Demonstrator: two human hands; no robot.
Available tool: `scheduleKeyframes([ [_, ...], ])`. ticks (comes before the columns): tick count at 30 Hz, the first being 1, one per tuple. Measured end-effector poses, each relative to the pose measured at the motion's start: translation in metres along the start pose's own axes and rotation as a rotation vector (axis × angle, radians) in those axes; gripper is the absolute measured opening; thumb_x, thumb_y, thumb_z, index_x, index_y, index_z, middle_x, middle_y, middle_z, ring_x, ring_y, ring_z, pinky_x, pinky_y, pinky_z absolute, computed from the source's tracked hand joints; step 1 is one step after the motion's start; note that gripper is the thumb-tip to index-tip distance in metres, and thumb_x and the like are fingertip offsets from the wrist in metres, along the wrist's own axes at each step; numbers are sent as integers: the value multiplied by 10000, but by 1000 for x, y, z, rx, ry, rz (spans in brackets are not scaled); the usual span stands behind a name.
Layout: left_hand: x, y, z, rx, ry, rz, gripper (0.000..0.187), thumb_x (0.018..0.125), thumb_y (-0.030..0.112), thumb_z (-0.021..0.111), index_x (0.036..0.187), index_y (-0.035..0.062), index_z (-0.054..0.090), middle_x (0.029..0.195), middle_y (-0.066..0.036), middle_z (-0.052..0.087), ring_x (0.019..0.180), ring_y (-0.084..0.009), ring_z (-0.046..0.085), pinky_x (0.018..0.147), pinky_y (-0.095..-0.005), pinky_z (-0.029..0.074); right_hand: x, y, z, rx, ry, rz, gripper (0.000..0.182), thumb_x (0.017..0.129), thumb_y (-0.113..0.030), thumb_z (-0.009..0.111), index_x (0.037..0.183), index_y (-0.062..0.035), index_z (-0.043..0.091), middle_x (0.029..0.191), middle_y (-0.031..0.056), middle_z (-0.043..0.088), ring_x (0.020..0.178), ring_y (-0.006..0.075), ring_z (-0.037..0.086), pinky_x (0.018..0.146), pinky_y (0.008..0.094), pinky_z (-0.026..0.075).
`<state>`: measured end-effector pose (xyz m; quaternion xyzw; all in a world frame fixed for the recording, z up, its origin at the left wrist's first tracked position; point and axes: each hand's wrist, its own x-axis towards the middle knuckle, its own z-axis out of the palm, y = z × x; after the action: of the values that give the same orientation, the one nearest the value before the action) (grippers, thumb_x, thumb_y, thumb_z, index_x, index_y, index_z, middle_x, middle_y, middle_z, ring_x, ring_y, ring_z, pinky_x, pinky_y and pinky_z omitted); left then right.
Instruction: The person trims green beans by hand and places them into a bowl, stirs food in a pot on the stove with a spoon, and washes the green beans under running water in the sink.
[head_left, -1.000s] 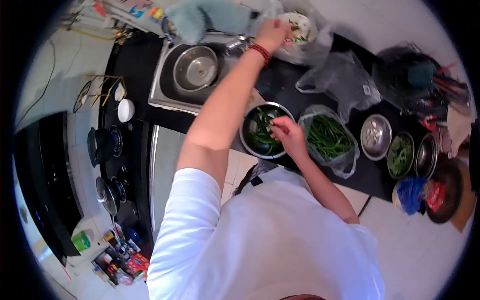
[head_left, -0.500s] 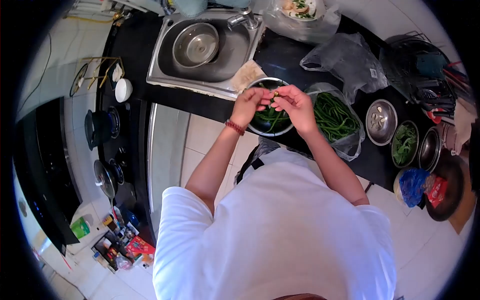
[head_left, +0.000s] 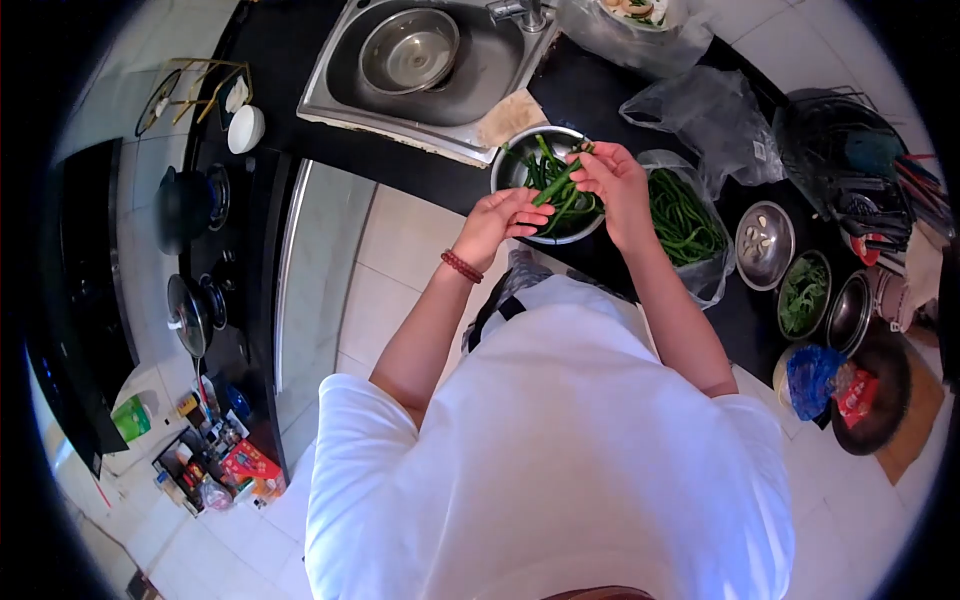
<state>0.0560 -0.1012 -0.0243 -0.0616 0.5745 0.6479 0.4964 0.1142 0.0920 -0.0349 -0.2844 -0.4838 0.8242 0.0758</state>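
Note:
My left hand [head_left: 500,222] is closed on the lower end of a green bean [head_left: 557,184], with the thumb and fingers pinched. The fingers of my right hand [head_left: 615,183] pinch the upper end of the same bean. Both hands are over the near side of a steel bowl [head_left: 497,170], which has green bean pieces [head_left: 545,160] in it. Right of the bowl, a clear plastic bag [head_left: 712,285] lies open with many long green beans [head_left: 685,222] inside. A red bead bracelet [head_left: 461,266] circles my left wrist.
A sink [head_left: 330,95] with a steel basin [head_left: 409,50] is behind, and a tan cloth [head_left: 511,116] lies at its corner. To the right stand a dish of garlic cloves [head_left: 764,243], a bowl of leafy greens [head_left: 803,293] and a knife rack [head_left: 905,200]. A stove [head_left: 218,198] is left.
My hands have moved apart from a close pinch, and a longer stretch of bean now shows between them. The whole view has shifted slightly.

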Motion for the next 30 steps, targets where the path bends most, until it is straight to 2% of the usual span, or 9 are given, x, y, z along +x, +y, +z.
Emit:
scheduleKeyframes([
  [6, -3, -6, -7, 32, 22, 16, 304, 988, 242, 449, 1141, 13, 578, 1021, -109, 677, 838, -117, 644, 736, -233, 518, -4, 8, -3, 41, 5, 90, 244, 912, -92, 583, 1132, 4, 543, 968, 102, 666, 796, 139, 642, 704, 230, 514],
  [8, 1, -15, -15, 48, 97, 27, 276, 971, 192, 474, 1174, 32, 573, 1042, -87, 672, 842, -107, 640, 730, -225, 514, -1, 14, -8, -31, 91, 57, 398, 890, -92, 610, 1243, 32, 473, 1080, 169, 612, 840, 194, 657, 708, 262, 536],
  [11, -4, -25, -26, 60, 267, 41, 236, 951, 139, 513, 1163, 57, 580, 1057, -58, 665, 871, -112, 634, 746, -237, 505, 2, 12, -23, -193, 208, -95, 464, 863, -31, 616, 1278, 42, 423, 1140, 185, 561, 780, 191, 657, 621, 244, 534],
  [19, -17, -56, -33, 142, 323, -88, 189, 956, 196, 524, 1016, 58, 639, 919, -39, 684, 809, -107, 636, 724, -239, 494, -35, 7, -62, -278, 242, -72, 180, 869, -32, 609, 1046, 0, 607, 887, 69, 653, 683, 98, 615, 595, 209, 482],
  [22, -13, -71, -29, 177, 215, -25, 189, 963, 219, 529, 1032, 90, 649, 917, -23, 687, 796, -92, 636, 710, -235, 487, -51, 15, -81, -363, 283, -116, 147, 876, -28, 597, 1020, -15, 617, 858, 48, 655, 673, 84, 607, 593, 205, 476],
  [23, -7, -82, -28, 200, 225, 52, 183, 908, 211, 614, 1023, 72, 643, 956, -54, 678, 812, -124, 636, 713, -243, 492, -53, 17, -87, -406, 292, -133, 141, 878, -27, 593, 1016, -20, 619, 854, 43, 655, 671, 81, 606, 592, 205, 474],
  [26, 0, -62, 6, 1016, 403, 468, 298, 809, 207, 718, 1044, 52, 618, 1027, -104, 652, 887, -197, 634, 749, -281, 504, -59, 18, -99, -424, 286, -133, 132, 884, -31, 585, 1010, -33, 623, 850, 34, 658, 669, 76, 604, 592, 207, 474],
  [27, 7, -57, 11, 1163, 409, 501, 631, 691, 278, 803, 1194, 17, 525, 1181, -176, 568, 1067, -288, 572, 881, -321, 475, -60, 17, -99, -428, 282, -124, 131, 885, -33, 584, 1010, -33, 622, 852, 35, 659, 671, 76, 604, 593, 206, 473],
  [30, 41, -57, 25, 1358, 480, 547, 928, 620, 375, 828, 1340, 17, 364, 1342, -194, 420, 1255, -343, 413, 1016, -414, 376, -61, 12, -100, -424, 266, -100, 128, 891, -38, 579, 1011, -33, 622, 854, 38, 659, 675, 77, 602, 597, 205, 469],
])
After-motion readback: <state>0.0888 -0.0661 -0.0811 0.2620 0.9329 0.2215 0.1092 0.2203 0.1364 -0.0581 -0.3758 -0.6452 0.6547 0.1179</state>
